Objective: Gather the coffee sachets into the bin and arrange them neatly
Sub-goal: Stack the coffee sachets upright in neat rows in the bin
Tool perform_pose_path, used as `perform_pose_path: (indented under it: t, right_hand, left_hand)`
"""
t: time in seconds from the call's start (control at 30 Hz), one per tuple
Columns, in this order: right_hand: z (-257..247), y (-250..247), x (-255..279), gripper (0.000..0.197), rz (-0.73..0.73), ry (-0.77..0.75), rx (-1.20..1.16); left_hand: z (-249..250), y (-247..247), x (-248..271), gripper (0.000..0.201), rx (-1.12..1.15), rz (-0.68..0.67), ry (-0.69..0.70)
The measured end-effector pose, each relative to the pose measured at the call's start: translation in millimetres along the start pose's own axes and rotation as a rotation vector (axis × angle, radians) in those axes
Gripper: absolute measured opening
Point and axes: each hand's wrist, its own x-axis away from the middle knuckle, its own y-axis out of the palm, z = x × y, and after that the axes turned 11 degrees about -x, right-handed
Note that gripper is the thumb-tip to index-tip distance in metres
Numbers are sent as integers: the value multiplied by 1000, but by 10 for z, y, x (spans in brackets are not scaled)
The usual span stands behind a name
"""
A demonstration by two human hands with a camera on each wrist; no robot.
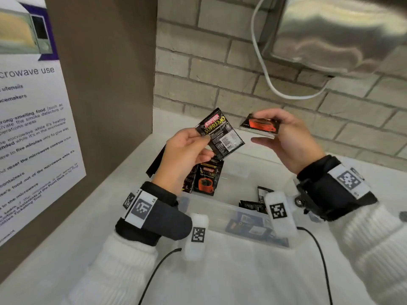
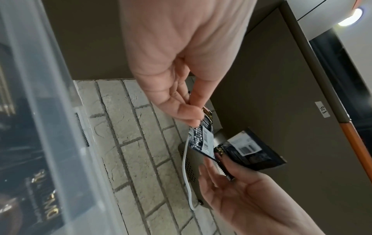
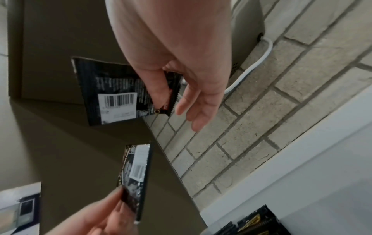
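My left hand (image 1: 193, 139) pinches a black coffee sachet (image 1: 220, 134) by its left edge, its printed back facing me, above the bin. My right hand (image 1: 284, 137) pinches another black sachet with a red cup picture (image 1: 259, 125) between thumb and forefinger, the other fingers stretched out below it. Both sachets show in the left wrist view (image 2: 201, 139) (image 2: 249, 149) and in the right wrist view (image 3: 135, 173) (image 3: 114, 93). Below the hands stands a clear plastic bin (image 1: 220, 208). Several sachets (image 1: 207, 177) stand upright at its left end and others (image 1: 253, 204) lie loose to the right.
The bin sits on a white counter (image 1: 242, 271) in a corner. A brown panel with a microwave notice (image 1: 33, 128) stands on the left and a brick wall (image 1: 220, 73) behind. A metal appliance with a white cable (image 1: 264, 69) hangs at the upper right.
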Motion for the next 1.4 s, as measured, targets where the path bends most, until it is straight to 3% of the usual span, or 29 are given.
perform_pose_path:
  t: [0.1, 0.2, 0.37, 0.5, 0.63, 0.73, 0.8, 0.93, 1.13, 1.2, 1.3, 1.4]
  right_hand:
    - [87, 57, 72, 62, 31, -43, 40]
    - [197, 110, 143, 52, 3, -21, 47]
    - [289, 151, 281, 35, -59, 63, -302]
    - [444, 279, 359, 42, 105, 40, -200]
    - [652, 366, 375, 53, 352, 24, -69]
    - [760, 496, 398, 48, 403, -24, 26]
    - [781, 617, 435, 35, 393, -50, -38]
    - [773, 771, 484, 21, 326, 13, -396]
    - [803, 732, 543, 25, 193, 32, -665]
    - [807, 683, 540, 26, 195, 36, -701]
    - [802, 620, 526, 25, 232, 31, -610]
    - [798, 599, 531, 27, 251, 20, -527]
  left_hand:
    - [6, -45, -22, 9, 5, 37, 7]
    - [-5, -81, -41, 9, -12, 69, 7]
    - [-38, -119, -81, 16, -261, 160, 77]
    - [-62, -157, -99, 18, -382, 232, 118]
    - [-22, -118, -34, 16, -654, 305, 418]
    - [-32, -53, -10, 17, -859, 263, 618]
    - [-65, 8, 4, 20, -905, 197, 666]
    - [-133, 117, 49, 25, -888, 90, 701]
    - [-170, 124, 57, 20, -789, 103, 656]
    - [-174, 138, 61, 22, -706, 54, 540]
    - [-151, 132, 64, 29, -438, -83, 250]
    - [-107, 119, 60, 29, -246, -173, 113]
